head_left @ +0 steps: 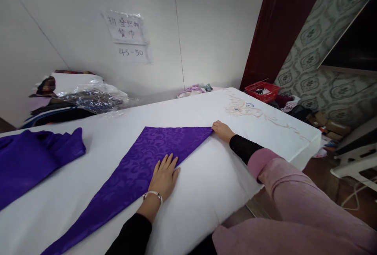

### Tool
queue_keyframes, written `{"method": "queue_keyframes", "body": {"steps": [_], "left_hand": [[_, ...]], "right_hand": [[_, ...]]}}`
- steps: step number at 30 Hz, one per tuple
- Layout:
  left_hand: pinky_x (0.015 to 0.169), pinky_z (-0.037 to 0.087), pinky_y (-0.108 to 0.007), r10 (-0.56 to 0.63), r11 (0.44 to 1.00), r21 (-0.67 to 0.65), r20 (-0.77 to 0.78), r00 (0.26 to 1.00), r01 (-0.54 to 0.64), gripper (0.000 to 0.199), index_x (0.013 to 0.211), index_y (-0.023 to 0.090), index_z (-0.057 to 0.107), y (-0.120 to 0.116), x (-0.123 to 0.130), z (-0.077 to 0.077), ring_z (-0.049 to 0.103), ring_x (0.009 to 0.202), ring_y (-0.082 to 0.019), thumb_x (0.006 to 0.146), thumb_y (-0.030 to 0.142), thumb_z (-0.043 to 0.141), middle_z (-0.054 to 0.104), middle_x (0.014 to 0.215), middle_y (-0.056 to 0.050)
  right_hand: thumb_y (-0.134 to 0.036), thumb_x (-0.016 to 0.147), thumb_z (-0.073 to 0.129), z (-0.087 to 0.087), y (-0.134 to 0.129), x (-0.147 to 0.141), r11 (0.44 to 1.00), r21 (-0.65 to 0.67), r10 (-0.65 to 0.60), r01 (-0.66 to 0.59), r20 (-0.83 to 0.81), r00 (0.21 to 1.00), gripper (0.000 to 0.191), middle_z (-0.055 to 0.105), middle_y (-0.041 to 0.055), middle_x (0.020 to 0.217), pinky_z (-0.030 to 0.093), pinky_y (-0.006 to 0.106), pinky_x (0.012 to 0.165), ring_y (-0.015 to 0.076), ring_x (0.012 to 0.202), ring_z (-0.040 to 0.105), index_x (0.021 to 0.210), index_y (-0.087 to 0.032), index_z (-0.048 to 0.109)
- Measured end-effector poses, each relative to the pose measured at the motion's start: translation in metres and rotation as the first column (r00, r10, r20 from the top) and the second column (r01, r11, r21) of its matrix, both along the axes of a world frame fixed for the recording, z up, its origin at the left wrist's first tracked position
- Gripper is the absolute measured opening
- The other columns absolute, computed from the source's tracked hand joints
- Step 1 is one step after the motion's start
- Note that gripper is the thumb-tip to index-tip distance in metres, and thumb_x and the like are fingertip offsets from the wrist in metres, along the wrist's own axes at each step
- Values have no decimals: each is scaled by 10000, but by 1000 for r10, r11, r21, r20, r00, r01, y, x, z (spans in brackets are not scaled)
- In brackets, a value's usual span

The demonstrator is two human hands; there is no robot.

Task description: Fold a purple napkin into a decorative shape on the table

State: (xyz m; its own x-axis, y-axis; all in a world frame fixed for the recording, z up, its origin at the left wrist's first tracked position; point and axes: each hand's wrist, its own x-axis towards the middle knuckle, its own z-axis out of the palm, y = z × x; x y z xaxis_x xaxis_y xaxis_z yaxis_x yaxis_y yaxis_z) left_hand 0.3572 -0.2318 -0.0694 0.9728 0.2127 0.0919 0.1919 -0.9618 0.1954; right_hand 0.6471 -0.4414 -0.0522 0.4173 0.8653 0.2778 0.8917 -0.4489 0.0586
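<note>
A purple patterned cloth napkin [129, 168], folded into a triangle, lies across the white-covered table [200, 192]. My left hand [164, 177], with a bracelet at the wrist, rests flat on the cloth near its lower folded edge, fingers spread. At the napkin's right-hand corner, my right hand [221, 130] pinches the tip between thumb and fingers. The napkin's long lower-left point runs towards the near edge of the view. Further left lies more purple fabric [32, 160], loosely bunched.
Folded cloths and a clear plastic bag [97, 98] are piled at the back left. Handwritten paper signs [129, 37] hang on the wall. A red basket [262, 91] stands beyond the table's far right end, with cardboard boxes [332, 125] and a white stool [356, 164] beside the table.
</note>
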Motion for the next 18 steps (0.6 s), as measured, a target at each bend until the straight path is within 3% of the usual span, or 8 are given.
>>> {"method": "queue_keyframes", "body": {"steps": [6,18], "left_hand": [[1120,202,-466,0,1000,7,-29,1000,0,485,1340,207,452,-1,1,3,255,1374,-239,907,386,327,362,1458,-75],[1119,188,-493,42,999,36,-51,998,-40,532,1365,167,416,-1,0,3,221,1384,-257,911,425,313,331,1470,-86]], "right_hand": [[-87,877,409,-2,-18,-6,996,-21,86,-88,-77,993,320,617,125,1083,389,337,933,216,1030,498,1105,-115,632],[-161,906,409,-10,-17,-6,995,39,-90,95,-101,991,296,647,135,1069,397,341,929,230,1012,553,1017,-124,681]]}}
